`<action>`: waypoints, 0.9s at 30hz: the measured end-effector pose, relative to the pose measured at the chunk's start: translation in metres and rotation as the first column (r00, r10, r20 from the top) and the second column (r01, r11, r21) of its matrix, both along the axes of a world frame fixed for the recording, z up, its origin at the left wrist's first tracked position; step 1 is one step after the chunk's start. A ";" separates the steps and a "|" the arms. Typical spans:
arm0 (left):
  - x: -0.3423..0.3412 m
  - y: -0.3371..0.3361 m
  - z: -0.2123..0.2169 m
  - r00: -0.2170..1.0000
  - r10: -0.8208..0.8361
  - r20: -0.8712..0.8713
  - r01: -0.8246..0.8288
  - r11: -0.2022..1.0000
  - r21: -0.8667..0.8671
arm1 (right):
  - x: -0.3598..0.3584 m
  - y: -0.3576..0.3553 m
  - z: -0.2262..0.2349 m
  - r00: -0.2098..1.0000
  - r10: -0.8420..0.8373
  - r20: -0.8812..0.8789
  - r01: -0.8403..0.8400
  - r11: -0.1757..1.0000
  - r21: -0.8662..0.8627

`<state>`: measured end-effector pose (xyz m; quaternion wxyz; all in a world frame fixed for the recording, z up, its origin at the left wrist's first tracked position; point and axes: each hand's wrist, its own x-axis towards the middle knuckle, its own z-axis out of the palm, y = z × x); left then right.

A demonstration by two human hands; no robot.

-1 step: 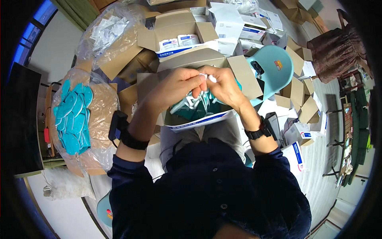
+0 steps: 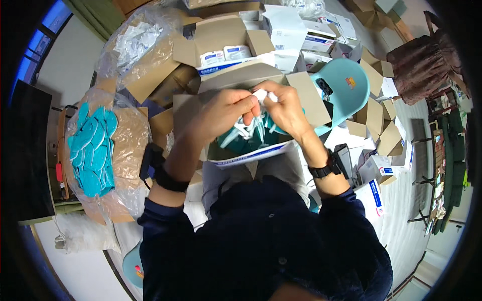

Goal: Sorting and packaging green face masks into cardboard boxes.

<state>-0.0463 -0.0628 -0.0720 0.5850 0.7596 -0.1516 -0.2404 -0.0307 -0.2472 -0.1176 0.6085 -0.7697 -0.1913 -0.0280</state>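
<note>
Both hands meet over an open cardboard box (image 2: 253, 154) in front of my lap. My left hand (image 2: 221, 109) is closed, its thumb and fingers pinching a small white soft piece (image 2: 260, 94), maybe a strap or cloth end. Against it, my right hand (image 2: 287, 105) is closed too, with white material showing at its thumb. Below the fingers hang several white, strap-like strips (image 2: 244, 131). Teal pieces (image 2: 233, 143) lie inside the box, partly hidden by my hands. What exactly the fingertips grip is too small to make out.
At left, a clear plastic bag (image 2: 131, 135) in a carton holds teal oval pieces (image 2: 93, 150). Ahead stands an open box (image 2: 221, 35) with white packets (image 2: 237, 52). A light blue chair (image 2: 346, 83) is at right, among several cartons (image 2: 386, 133). A bag of white material (image 2: 138, 42) lies far left.
More of the white piece shows between my fingertips. My hands have shifted only slightly, and the white strips below them hang a little differently.
</note>
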 end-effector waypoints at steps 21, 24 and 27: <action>-0.051 -0.007 -0.014 0.936 0.272 0.222 -0.298 0.950 0.092 | 0.096 -0.004 0.000 0.618 0.347 -0.706 0.542 0.463 0.702; -0.056 0.003 -0.007 0.917 0.252 0.311 -0.311 0.937 0.160 | 0.105 0.000 -0.002 0.641 0.330 -0.694 0.543 0.444 0.713; -0.061 0.010 -0.006 0.894 0.227 0.387 -0.319 0.928 0.192 | 0.117 0.002 -0.002 0.633 0.300 -0.714 0.597 0.398 0.697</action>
